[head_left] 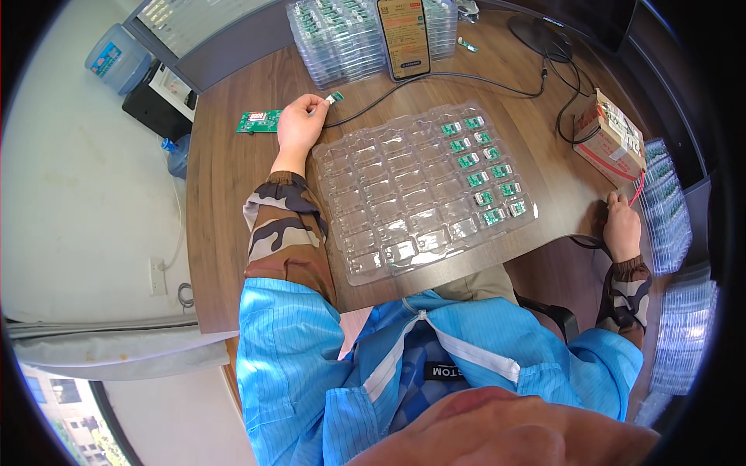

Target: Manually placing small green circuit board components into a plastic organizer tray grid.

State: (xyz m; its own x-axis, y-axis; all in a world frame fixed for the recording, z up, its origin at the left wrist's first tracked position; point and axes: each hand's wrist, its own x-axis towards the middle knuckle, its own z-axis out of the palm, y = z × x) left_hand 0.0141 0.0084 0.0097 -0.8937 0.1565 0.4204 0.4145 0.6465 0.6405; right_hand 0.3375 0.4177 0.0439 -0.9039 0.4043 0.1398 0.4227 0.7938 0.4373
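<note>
My left hand (299,123) rests on the brown wooden desk (225,179) and pinches the small green connector (334,98) at the end of a black cable (435,78). A green circuit board (259,121) lies just left of that hand. A clear plastic blister tray (396,202) fills the middle of the desk; its right columns hold several small green circuit boards (483,175). My right hand (622,225) is at the desk's right edge, fingers closed on a thin red wire (639,191) below a cardboard box (611,138).
Stacks of clear trays with boards (342,35) stand at the back, with a phone (404,35) propped against them. More tray stacks (668,210) sit at the right. A monitor base (540,31) and cables lie at the back right. A water bottle (116,56) stands on the floor.
</note>
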